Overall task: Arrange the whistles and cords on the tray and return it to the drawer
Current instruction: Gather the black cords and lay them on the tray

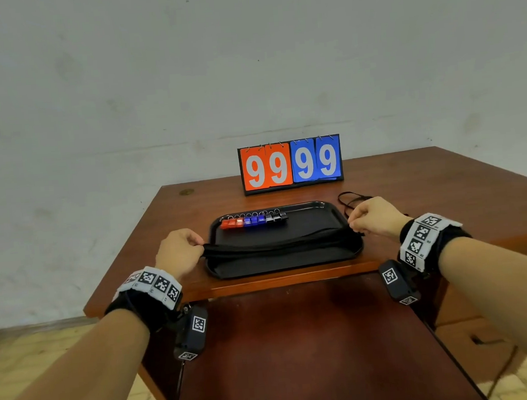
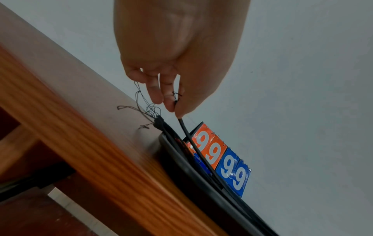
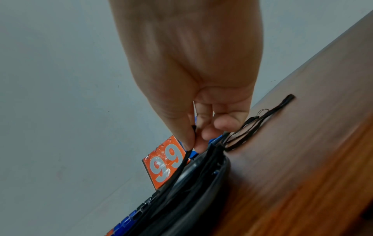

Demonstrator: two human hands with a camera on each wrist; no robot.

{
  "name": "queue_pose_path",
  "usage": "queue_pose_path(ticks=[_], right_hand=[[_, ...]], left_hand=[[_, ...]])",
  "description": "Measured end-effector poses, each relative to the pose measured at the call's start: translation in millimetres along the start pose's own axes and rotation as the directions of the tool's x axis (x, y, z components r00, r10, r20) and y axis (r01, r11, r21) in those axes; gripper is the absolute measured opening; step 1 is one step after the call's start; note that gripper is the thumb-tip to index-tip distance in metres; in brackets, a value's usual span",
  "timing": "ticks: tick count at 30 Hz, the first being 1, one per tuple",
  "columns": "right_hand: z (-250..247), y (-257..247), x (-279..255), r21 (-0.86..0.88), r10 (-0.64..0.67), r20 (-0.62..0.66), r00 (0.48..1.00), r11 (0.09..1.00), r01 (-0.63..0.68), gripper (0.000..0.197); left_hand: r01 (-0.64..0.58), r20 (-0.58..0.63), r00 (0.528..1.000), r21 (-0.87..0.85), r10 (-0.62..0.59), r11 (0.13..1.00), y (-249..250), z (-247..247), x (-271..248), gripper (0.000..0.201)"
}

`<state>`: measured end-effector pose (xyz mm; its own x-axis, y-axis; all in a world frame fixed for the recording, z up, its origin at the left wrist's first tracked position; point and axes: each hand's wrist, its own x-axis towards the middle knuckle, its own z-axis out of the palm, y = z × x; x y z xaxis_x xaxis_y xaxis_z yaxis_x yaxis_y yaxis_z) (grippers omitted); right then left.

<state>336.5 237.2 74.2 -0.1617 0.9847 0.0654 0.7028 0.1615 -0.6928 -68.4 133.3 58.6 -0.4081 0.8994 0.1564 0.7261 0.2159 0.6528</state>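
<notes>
- Black cords (image 1: 278, 246) lie bundled across the near part of the black tray (image 1: 292, 263), which sits on the wooden desk (image 1: 412, 181).
- The left hand (image 1: 178, 254) pinches one cord's end between thumb and fingertips; the right hand (image 1: 373, 214) pinches the other end.
- Red, blue and black whistles (image 1: 253, 221) line the tray's far edge.
- One loose cord (image 1: 350, 201) lies beside the tray, partly hidden behind the right hand.
- The scoreboard (image 1: 291, 164) stands behind.

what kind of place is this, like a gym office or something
Probably a sports equipment room or a coach's desk, though that is a guess. A flip scoreboard reading 99 99 stands on a wooden desk against a bare wall, and a black tray holds a row of red, blue and black whistles and cords.
</notes>
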Motion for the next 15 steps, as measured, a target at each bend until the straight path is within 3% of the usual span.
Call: queue_pose_path(ticks=[15], right_hand=[[9,13,4,-0.068,-0.028,-0.008,1.0,0.997,0.027,0.015]], left_hand=[[0.022,-0.013,1.0,0.157,-0.021,0.987,2,10,-5,0.008]])
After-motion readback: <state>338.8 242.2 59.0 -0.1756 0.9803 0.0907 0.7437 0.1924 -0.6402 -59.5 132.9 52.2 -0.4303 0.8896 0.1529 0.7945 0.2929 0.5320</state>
